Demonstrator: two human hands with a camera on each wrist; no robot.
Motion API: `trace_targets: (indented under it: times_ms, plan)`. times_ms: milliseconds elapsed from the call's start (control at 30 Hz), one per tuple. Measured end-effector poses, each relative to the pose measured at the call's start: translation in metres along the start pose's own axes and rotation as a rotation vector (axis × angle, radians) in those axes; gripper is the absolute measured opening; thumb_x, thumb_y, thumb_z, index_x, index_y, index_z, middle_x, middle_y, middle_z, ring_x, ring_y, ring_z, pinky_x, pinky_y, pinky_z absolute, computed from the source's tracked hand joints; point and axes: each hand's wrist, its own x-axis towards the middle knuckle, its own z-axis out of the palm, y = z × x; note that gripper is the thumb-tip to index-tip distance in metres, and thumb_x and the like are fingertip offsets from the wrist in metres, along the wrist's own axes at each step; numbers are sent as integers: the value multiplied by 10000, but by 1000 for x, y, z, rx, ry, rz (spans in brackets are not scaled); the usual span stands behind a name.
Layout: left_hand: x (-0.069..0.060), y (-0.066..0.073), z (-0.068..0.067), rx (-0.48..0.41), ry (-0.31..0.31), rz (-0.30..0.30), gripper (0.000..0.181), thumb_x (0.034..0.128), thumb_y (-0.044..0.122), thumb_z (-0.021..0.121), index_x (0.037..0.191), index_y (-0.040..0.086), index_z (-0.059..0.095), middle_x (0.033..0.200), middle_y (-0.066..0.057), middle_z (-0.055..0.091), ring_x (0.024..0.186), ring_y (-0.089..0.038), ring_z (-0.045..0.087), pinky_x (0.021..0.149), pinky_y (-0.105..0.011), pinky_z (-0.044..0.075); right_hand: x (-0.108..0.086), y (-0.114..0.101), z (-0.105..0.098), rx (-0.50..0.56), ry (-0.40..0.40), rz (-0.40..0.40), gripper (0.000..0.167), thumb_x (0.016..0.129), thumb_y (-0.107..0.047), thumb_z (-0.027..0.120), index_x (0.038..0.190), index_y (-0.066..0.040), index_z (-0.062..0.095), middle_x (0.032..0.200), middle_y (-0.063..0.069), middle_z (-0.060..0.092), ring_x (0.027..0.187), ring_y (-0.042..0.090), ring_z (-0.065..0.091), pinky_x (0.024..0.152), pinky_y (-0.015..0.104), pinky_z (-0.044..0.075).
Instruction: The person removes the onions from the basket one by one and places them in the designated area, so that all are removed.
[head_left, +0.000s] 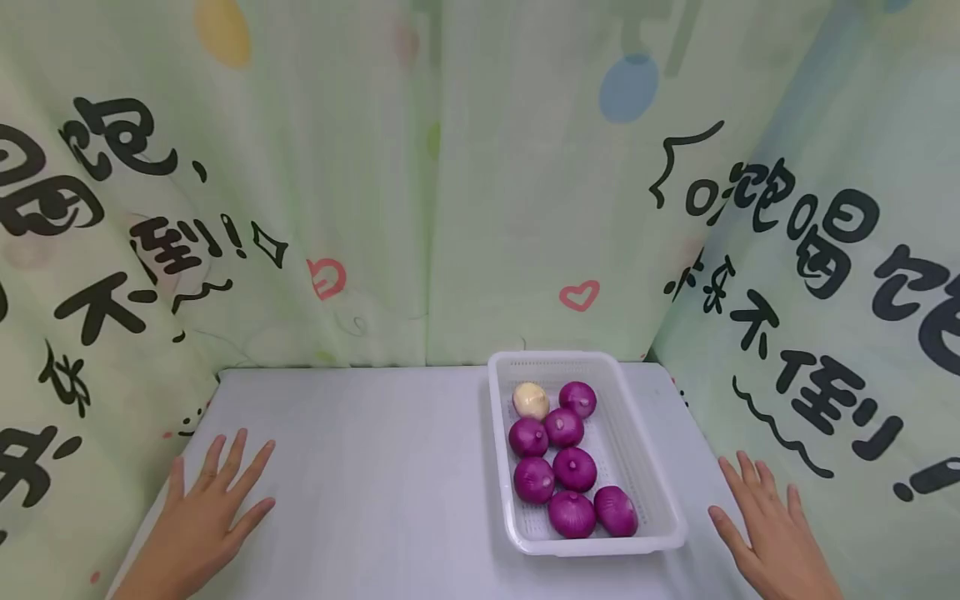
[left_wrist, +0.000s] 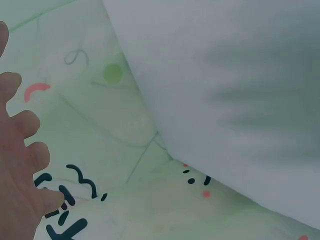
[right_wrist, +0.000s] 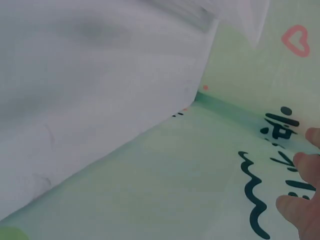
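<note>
A white plastic basket (head_left: 652,467) stands on the right half of the table in the head view. Inside it lie several purple onions (head_left: 574,469), most of them along its left and near side. One pale, yellowish-white onion (head_left: 531,401) sits at the basket's far left corner. My left hand (head_left: 206,512) is held with fingers spread over the table's left edge, holding nothing. On the other side, my right hand (head_left: 772,529) is spread too, to the right of the basket and apart from it. Both wrist views show only fingertips at their outer edges.
A white table (head_left: 375,475) spans the space between the hands. Pale green curtains (head_left: 495,183) with black lettering and coloured shapes hang behind it and on both sides, close to the table's edges.
</note>
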Motion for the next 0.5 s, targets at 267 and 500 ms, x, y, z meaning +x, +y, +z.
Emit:
trace_targets:
  times_ms: [267,500]
  plan:
    - [6,16,-4,-26,135,39,674,988,408,675,1593,235,431,1548,-204,540,1423,-422,486,1297,-640,-26,-6,-6,9,66,90,14,574,1071,-287,559,1565,-35,411,1631,307,353,1620,388,151,1289,620,-106]
    - [16,41,2,-113,324,76,487,955,276,712,1415,131,644,1400,-159,682,1247,-390,661,1229,-614,269,-11,-17,19,189,245,54,422,1065,-182,565,1461,-39,552,1542,297,490,1605,248,270,1305,631,50]
